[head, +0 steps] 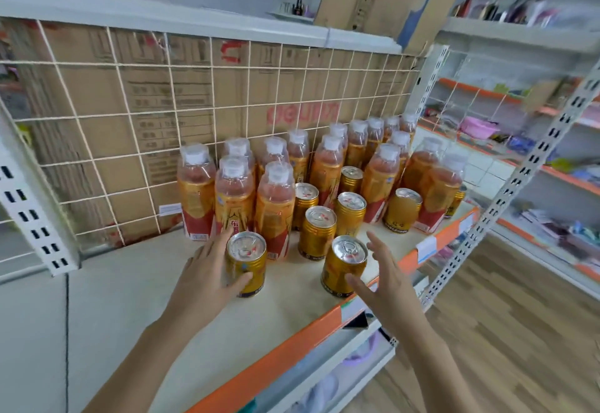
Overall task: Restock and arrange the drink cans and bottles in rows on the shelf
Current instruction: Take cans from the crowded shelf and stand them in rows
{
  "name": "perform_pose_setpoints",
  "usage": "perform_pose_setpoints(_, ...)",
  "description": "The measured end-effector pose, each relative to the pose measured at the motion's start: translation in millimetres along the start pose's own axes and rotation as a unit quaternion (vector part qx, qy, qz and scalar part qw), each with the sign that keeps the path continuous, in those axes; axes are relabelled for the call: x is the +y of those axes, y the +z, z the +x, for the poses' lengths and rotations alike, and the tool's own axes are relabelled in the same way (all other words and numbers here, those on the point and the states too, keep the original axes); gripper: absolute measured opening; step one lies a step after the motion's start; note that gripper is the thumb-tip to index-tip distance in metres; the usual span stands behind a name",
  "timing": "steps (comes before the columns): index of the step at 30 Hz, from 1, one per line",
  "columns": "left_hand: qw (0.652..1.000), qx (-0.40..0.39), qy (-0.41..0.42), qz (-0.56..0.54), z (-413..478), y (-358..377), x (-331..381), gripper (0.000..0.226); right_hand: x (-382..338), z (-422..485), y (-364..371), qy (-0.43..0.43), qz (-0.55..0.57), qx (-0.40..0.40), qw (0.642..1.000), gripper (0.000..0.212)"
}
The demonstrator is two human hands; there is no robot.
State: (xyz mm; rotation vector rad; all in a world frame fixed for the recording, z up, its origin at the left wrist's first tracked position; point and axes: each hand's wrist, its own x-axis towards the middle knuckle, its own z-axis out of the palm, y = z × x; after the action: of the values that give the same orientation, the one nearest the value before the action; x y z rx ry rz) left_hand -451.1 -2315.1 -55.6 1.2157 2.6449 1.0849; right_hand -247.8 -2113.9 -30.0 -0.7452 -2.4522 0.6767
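While my left hand (pixel 207 277) holds one gold can (pixel 245 261) near the front of the shelf (pixel 136 299), my right hand (pixel 381 277) is spread wide just beside a second can (pixel 344 265). I judge that I am lining up cans; next I must grip this one and align both.

shelf (pixel 130 299): cream board, orange front edge | bottles (pixel 233 191): upright, rows at back | cans (pixel 316 230): upright in front

Upright gold cans (pixel 317 232), capped orange bottles (pixel 234 193) behind, on shelf (pixel 139 286)
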Motion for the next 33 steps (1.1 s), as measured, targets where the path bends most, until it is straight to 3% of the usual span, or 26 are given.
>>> perform_pose_setpoints(3,0.995,-0.005,-0.022,-0.095,8.8,17.8,0.2,0.088,-2.6,16.3,17.3,0.033,0.039,-0.015,0.999,0.081)
perform_pose_setpoints(8,0.973,0.069,-0.032,-0.218,8.6,37.5,0.7,0.078,1.1,24.6,40.8,0.092,0.137,0.033,0.986,0.081)
perform_pose_setpoints(14,0.958,0.068,-0.041,-0.274,9.5,41.6,-2.1,0.076,9.2,27.6,48.5,0.128,0.188,0.039,0.973,0.063)
perform_pose_setpoints(23,0.958,0.089,-0.086,-0.260,-20.8,28.3,-10.3,0.075,11.7,28.8,52.5,0.083,0.225,-0.013,0.971,0.061)
perform_pose_setpoints(33,0.914,0.321,-0.154,-0.195,-112.3,-11.8,5.9,0.076,-14.2,32.3,51.0,-0.040,0.298,-0.129,0.945,0.063)
